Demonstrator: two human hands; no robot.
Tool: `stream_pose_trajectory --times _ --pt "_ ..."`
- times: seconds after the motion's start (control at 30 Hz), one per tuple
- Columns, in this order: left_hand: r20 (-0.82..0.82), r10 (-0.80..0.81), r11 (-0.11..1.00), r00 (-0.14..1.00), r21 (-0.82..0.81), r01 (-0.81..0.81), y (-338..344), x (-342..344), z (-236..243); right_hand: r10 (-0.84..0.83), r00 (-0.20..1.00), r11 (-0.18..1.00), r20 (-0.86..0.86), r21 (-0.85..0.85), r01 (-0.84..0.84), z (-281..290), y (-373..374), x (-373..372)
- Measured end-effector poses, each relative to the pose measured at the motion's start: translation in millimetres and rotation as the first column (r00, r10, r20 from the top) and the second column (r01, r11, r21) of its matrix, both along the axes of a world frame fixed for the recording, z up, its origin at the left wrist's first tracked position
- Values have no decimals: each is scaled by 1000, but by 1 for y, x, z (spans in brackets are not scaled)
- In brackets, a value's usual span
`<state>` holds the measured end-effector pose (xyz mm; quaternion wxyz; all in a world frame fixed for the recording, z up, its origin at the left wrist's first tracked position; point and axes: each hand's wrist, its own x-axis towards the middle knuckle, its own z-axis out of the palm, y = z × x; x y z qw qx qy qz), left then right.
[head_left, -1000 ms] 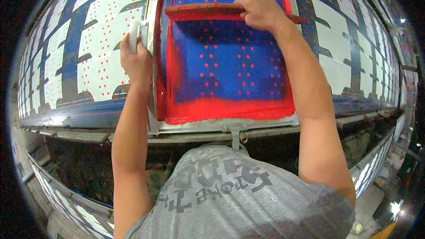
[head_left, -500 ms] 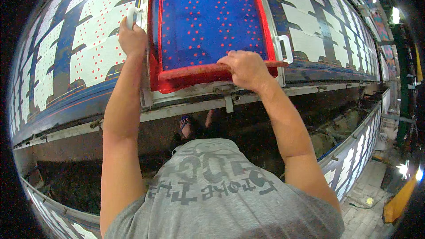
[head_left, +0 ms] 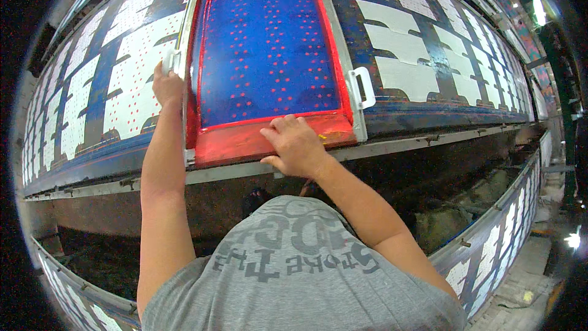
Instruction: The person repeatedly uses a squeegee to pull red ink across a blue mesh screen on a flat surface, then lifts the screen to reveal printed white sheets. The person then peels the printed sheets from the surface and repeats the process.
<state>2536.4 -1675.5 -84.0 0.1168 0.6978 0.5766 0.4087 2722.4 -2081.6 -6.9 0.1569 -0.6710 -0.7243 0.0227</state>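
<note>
A screen frame holds blue mesh with rows of red dots and red ink around its border. My left hand is closed on the white handle at the frame's left side. My right hand lies at the front end, its fingers curled over a red squeegee that rests across the ink band. A second white handle stands free on the right side. The squeegee's lower edge is partly hidden by my hand.
The long printing table carries many white cut pieces, red-dotted at left, plain at near right. A metal rail runs along its front, with a dark gap below. Another bed of white pieces is at lower right; lights shine at far right.
My right hand has drawn the squeegee toward me from the upper mesh to the front end. The screen sits smaller and lower in view; my left hand remains on its handle.
</note>
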Motion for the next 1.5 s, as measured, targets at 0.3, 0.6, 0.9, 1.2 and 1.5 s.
stream_pose_trajectory --times 0.3,0.6,0.9,1.2,1.5 --pt "-165 80 997 983 22 -77 19 -7 -7 79 947 952 -310 306 21 5 -55 98" --pt "-123 82 995 989 -50 -89 8 -6 4 -491 432 702 -757 -50 710 -27 -73 212" --pt "-24 51 995 998 -81 -53 4 -11 4 -478 88 757 -874 -359 546 -4 -54 212" --pt "-323 -90 982 942 130 138 38 -42 -12 -358 256 836 -898 -186 517 44 -65 217" --pt "385 -40 949 922 -275 156 -17 63 36 -449 416 779 -791 -119 615 50 -107 322"
